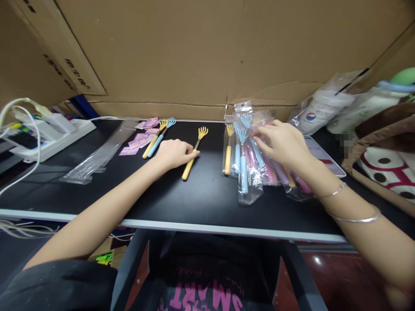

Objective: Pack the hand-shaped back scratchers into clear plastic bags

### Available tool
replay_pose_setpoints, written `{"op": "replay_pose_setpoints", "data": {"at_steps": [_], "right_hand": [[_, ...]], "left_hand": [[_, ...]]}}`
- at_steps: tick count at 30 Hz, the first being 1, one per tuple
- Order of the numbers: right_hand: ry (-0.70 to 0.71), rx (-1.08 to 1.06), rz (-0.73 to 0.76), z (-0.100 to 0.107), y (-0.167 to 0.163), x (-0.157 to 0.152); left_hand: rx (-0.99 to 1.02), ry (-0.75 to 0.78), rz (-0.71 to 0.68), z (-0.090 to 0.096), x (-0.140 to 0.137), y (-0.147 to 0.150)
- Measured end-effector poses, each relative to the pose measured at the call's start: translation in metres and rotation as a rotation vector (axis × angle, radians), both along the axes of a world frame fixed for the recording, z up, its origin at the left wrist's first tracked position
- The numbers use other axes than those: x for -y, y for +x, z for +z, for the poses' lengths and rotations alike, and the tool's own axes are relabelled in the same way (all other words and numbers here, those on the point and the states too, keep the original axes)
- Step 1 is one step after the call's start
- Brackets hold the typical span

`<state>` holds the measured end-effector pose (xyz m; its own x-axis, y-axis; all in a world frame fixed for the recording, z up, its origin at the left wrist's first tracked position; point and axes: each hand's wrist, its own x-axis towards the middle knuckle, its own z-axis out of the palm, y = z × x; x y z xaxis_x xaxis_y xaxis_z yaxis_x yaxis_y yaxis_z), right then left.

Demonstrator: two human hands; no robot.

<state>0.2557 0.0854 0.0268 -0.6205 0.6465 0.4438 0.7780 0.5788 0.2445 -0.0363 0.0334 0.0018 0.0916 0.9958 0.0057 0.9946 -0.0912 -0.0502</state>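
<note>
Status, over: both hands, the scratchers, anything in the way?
Left hand at unbagged yellow scratcher. Right hand at bagged scratchers. That hand partly hides the bags.

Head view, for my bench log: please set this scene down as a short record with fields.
Left hand: thumb across a lone yellow scratcher at its handle; grip unclear
Right hand: fingers at the pile of bagged scratchers; grip unclear
Beside left hand: another yellow scratcher, a blue scratcher and pink cards
Farther left: clear plastic sleeves, a white power strip
Far right: bagged Pepsi cup
Surface: black desk
</note>
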Motion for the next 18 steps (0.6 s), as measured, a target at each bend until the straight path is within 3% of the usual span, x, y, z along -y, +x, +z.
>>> {"op": "replay_pose_setpoints", "data": {"at_steps": [3, 6, 12, 18], "right_hand": [[-0.011, 0.029, 0.009, -0.001, -0.002, 0.002], [-0.017, 0.056, 0.021, -0.001, -0.003, 0.004], [-0.014, 0.096, 0.033, -0.002, -0.004, 0.006], [0.012, 0.115, 0.018, -0.001, -0.006, 0.007]], "left_hand": [[0.022, 0.003, -0.038, 0.002, 0.004, 0.007], [0.034, 0.023, -0.007, 0.012, 0.000, -0.007], [-0.004, 0.180, 0.385, 0.036, -0.015, -0.090], [0.003, 0.080, 0.534, 0.014, -0.017, -0.153]]}}
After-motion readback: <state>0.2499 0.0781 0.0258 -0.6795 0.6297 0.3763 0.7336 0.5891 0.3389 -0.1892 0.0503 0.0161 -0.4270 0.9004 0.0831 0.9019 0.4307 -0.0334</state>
